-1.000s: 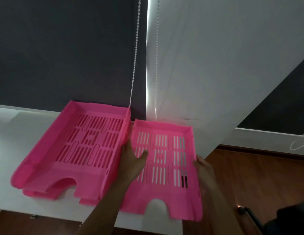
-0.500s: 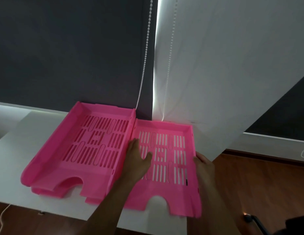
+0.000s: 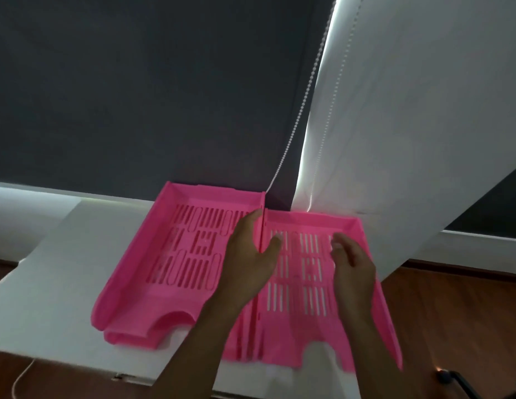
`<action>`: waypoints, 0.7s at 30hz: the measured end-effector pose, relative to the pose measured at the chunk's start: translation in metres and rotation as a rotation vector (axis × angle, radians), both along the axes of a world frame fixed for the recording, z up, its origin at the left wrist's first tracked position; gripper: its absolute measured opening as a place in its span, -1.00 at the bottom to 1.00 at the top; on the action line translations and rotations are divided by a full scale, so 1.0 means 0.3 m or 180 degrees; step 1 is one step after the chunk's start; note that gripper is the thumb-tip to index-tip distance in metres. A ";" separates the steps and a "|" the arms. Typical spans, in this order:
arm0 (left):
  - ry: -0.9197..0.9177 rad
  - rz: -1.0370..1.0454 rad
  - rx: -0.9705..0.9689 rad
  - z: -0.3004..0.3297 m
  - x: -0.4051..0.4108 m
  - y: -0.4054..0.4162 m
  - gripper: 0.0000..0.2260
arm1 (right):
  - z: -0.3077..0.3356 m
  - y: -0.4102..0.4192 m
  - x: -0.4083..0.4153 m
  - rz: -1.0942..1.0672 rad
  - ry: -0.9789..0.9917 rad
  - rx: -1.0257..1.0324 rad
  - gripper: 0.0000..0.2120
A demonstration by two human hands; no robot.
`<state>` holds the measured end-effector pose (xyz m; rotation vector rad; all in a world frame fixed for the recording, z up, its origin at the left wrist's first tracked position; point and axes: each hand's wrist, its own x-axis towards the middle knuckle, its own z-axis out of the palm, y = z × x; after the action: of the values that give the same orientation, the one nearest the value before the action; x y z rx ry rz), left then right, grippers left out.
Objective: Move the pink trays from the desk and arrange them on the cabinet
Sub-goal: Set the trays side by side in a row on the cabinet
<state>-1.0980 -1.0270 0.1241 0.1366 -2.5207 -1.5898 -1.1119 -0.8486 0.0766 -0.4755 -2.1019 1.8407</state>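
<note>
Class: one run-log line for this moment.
left hand: straddling walls between pink slotted plastic trays | right hand: hovering, empty | trays: abreast, white cabinet

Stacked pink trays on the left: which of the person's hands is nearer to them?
Left. The left hand lies across the right wall of the stacked trays, touching them; the right hand hovers over the single tray beside them, apart from the stack.
</note>
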 end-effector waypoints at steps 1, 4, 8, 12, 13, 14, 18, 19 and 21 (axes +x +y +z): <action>0.0028 0.0014 0.0057 0.007 -0.008 -0.050 -0.47 | -0.001 -0.048 0.013 0.0029 0.0026 -0.0057 -0.71; 0.0001 0.0115 0.0238 0.002 -0.034 -0.223 -0.47 | -0.018 -0.181 0.054 0.0158 0.0114 -0.0388 -0.72; -0.0115 0.0086 0.0402 -0.020 -0.035 -0.475 -0.45 | -0.041 -0.307 0.085 0.0534 0.0185 -0.0978 -0.29; -0.0287 -0.0024 0.0456 -0.061 -0.035 -0.703 -0.36 | -0.020 -0.387 0.083 0.0646 0.0169 -0.1317 0.01; -0.0337 -0.0023 0.0495 -0.074 -0.035 -0.739 -0.37 | -0.017 -0.400 0.084 0.0644 0.0149 -0.1363 0.02; -0.0433 -0.0001 0.0545 -0.091 -0.037 -0.770 -0.37 | -0.015 -0.413 0.081 0.0615 0.0123 -0.1403 0.05; -0.0621 -0.0235 0.1109 -0.140 -0.050 -0.808 -0.45 | 0.013 -0.452 0.073 0.0597 0.0088 -0.1353 0.25; -0.0593 -0.0313 0.1229 -0.144 -0.051 -0.811 -0.49 | 0.017 -0.461 0.072 0.0611 0.0041 -0.1382 0.27; -0.0697 -0.0429 0.1523 -0.160 -0.062 -0.820 -0.48 | 0.020 -0.484 0.072 0.0621 -0.0060 -0.1449 0.28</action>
<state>-1.1166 -1.2729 0.0762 0.2094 -2.2806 -2.3253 -1.0902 -0.9939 0.0827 -0.3991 -1.7848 2.4497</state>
